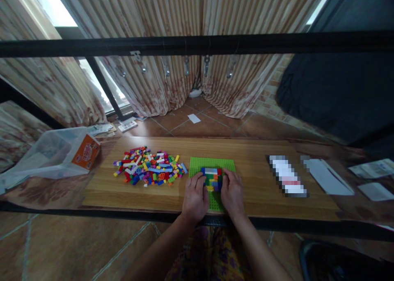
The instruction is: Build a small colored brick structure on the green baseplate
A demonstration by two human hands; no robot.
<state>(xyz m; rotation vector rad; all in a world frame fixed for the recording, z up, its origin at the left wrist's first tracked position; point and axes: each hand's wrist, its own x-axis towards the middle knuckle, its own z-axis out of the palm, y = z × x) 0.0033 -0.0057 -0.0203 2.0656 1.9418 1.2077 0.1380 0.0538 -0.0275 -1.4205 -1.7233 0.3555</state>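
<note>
Nearest the camera, both hands rest on the green baseplate [211, 164] at the front edge of the wooden surface [252, 190]. The left hand [195, 195] lies flat with its fingers curled against the left side of the small brick build [211, 178]; the right hand [232, 193] mirrors it on the right side. Both are closed loosely on the build — pressing rather than lifting, as far as the view shows.

The build is a low stack of mixed colours — blue, white, red, orange, yellow — standing on the studs in the middle of the baseplate. It looks light and rigid, but likely to split along its layers if squeezed unevenly, so the sides low down, near the plate, seem the safest place to grip. The baseplate itself is thin and probably flexes a little.

Just left of the plate lies a loose pile of bricks [150, 167], small and slippery-looking. Further left sits a clear bag [46, 154] with an orange label. To the right lie some papers [329, 175]. Beyond the surface are floor tiles and striped curtains [172, 80].
</note>
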